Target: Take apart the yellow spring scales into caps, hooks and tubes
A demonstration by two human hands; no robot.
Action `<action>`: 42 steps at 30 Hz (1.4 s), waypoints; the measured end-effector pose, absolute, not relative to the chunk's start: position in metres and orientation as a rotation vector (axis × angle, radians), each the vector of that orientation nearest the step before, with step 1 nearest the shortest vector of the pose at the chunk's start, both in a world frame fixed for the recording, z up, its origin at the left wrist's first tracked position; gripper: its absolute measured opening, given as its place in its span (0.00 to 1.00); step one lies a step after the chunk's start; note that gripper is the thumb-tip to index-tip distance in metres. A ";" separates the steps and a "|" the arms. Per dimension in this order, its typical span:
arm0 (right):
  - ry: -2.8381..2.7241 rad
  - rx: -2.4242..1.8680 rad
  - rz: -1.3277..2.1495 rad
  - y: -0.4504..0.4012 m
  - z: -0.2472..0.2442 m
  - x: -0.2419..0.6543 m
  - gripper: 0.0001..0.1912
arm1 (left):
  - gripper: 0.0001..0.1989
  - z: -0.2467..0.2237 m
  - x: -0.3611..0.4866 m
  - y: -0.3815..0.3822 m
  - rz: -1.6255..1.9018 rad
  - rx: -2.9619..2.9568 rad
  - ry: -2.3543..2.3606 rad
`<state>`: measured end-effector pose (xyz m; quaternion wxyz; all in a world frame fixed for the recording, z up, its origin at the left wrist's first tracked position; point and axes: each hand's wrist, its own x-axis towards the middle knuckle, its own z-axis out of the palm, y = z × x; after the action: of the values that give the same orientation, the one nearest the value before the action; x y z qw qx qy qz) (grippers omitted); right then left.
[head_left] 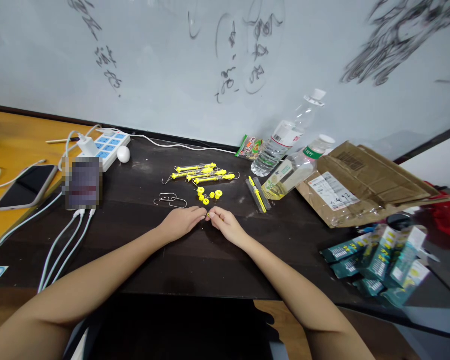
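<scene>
1. A big brown box sat close beside the bottle with the green label. A bump on the box could have pushed that bottle over.
2. The water bottle stood tall at the back. A hard knock could have tipped it.
3. The left hand and right hand met low over the dark table. The right fingers pinched something tiny. The left fingers were bent in close, but one cannot tell if they gripped it too.
4. Four yellow tubes lay in a pile past the hands. Their hooks could have snagged if one was pulled fast.
5. Loose wire hooks lay near the left hand. A careless reach could have poked a finger.
6. Little yellow caps lay just past the fingertips. A brush could have rolled them away.
7. The tiny yellow piece was between the hands, mostly hidden. A slip could have dropped it.
</scene>
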<state>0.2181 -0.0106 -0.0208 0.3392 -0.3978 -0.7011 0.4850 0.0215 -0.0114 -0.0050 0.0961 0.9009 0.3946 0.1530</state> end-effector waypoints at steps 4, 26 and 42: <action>-1.921 -1.085 1.127 -0.011 -0.018 0.220 0.17 | 0.13 -0.005 0.021 -0.012 0.472 2.642 1.153; -2.034 -1.409 0.069 0.013 -0.006 0.252 0.12 | 0.13 -0.006 0.020 -0.011 0.678 2.424 1.236; -1.894 -2.282 -0.288 0.050 0.008 0.328 0.13 | 0.13 -0.008 0.021 -0.010 0.638 2.651 1.223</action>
<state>0.3279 0.0505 0.0078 0.0811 -0.7633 -0.6336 -0.0964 0.0208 -0.0101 -0.0080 0.0766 0.8844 0.4081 0.2130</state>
